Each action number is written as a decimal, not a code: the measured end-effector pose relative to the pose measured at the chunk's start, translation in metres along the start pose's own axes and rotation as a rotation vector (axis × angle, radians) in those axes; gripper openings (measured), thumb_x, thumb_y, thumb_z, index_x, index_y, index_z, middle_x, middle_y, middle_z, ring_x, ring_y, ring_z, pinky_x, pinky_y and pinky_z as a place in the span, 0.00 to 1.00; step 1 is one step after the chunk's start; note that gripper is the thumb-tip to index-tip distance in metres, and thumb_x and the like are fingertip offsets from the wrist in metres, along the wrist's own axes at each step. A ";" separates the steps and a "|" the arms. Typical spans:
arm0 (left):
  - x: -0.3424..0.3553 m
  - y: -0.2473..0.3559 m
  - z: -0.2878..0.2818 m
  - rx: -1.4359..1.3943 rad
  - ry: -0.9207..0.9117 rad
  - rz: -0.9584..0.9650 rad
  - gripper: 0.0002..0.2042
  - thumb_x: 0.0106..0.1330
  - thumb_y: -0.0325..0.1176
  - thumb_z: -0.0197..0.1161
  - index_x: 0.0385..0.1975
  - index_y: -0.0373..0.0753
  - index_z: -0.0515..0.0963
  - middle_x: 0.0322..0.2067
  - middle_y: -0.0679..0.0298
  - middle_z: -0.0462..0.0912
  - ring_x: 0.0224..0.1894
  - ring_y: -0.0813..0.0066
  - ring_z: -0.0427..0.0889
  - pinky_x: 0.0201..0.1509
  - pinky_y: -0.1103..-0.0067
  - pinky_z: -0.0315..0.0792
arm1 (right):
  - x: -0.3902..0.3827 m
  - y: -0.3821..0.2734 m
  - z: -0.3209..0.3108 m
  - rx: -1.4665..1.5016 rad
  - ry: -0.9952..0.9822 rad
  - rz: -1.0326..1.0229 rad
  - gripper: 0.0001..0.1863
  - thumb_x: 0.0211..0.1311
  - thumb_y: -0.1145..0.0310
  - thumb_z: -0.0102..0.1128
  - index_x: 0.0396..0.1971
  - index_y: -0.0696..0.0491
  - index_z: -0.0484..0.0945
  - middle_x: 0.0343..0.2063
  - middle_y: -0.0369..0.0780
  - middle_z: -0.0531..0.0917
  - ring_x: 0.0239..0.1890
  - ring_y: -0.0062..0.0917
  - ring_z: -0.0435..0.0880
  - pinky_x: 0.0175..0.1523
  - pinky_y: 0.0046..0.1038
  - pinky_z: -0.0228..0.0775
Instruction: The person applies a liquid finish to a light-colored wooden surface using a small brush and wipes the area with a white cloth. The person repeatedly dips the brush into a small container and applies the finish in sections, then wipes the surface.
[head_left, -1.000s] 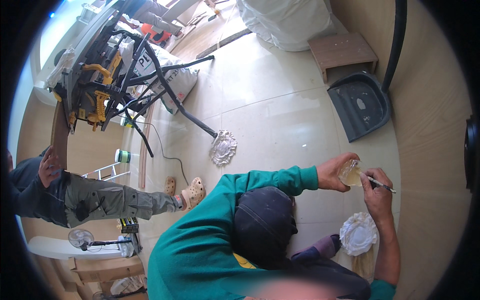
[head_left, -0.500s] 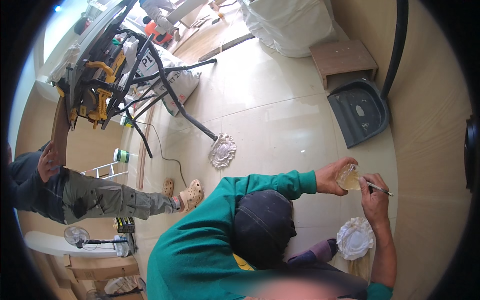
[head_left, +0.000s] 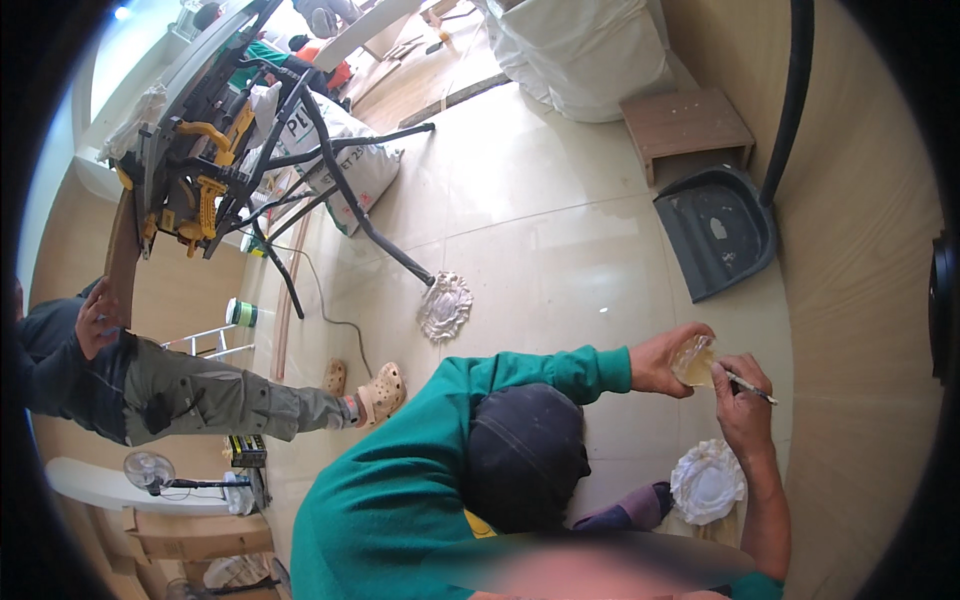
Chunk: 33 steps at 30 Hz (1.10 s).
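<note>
My left hand [head_left: 668, 360] is wrapped round a clear cup [head_left: 692, 360] with a pale yellowish content, its mouth tilted toward my right hand. In the fingers of my right hand [head_left: 745, 402] is a slim brush [head_left: 752, 387], gripped along its handle; one end points at the cup, and the cup and fingers hide that tip. Both hands are above the tiled floor. Close below my right hand lies a white ruffled round pad [head_left: 708, 482]. A dark, rounded cloth shape [head_left: 525, 457] sits between my arms.
A grey dustpan [head_left: 715, 235] and a small wooden box [head_left: 688, 125] stand along the right wall. Another ruffled pad [head_left: 445, 306] lies under a black metal stand leg [head_left: 385, 245]. At left, a co-worker in clogs [head_left: 383, 393] holds a board [head_left: 120, 255].
My right hand and the brush have shifted slightly left and down, closer against the cup. The cup has tilted a little. In the far background, people have moved.
</note>
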<state>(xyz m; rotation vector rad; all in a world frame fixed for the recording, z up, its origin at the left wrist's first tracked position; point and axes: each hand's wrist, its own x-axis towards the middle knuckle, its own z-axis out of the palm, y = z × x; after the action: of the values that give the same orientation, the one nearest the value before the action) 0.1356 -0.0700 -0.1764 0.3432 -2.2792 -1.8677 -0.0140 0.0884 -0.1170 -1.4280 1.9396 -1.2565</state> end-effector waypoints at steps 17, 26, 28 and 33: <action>0.000 -0.006 -0.002 -0.017 -0.031 0.037 0.47 0.48 0.30 0.79 0.70 0.38 0.60 0.60 0.58 0.74 0.65 0.66 0.72 0.71 0.71 0.66 | -0.007 0.009 -0.002 0.083 0.148 0.100 0.09 0.70 0.68 0.65 0.34 0.59 0.81 0.25 0.39 0.82 0.27 0.21 0.79 0.32 0.28 0.71; -0.001 0.026 0.002 -0.214 -0.021 -0.099 0.39 0.49 0.25 0.76 0.65 0.38 0.65 0.55 0.63 0.76 0.59 0.72 0.76 0.65 0.74 0.70 | -0.037 0.006 -0.014 0.428 0.321 0.248 0.14 0.74 0.59 0.62 0.36 0.56 0.79 0.24 0.33 0.82 0.24 0.11 0.74 0.29 0.17 0.68; 0.000 0.026 0.002 -0.072 -0.009 -0.024 0.38 0.50 0.27 0.76 0.63 0.38 0.66 0.52 0.62 0.77 0.57 0.71 0.78 0.64 0.74 0.71 | -0.040 0.006 -0.014 0.428 0.318 0.266 0.13 0.75 0.60 0.62 0.37 0.56 0.79 0.25 0.34 0.82 0.24 0.11 0.75 0.30 0.17 0.69; 0.001 0.017 0.002 -0.103 -0.014 -0.051 0.39 0.49 0.25 0.76 0.64 0.38 0.66 0.55 0.63 0.76 0.60 0.73 0.76 0.67 0.75 0.69 | -0.048 0.007 -0.015 0.426 0.346 0.277 0.13 0.75 0.60 0.62 0.37 0.56 0.78 0.26 0.35 0.83 0.25 0.12 0.76 0.30 0.17 0.71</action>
<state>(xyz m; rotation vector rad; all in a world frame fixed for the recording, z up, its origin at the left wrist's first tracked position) 0.1332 -0.0648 -0.1603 0.3781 -2.1929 -2.0094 -0.0110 0.1391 -0.1238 -0.7433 1.8407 -1.7303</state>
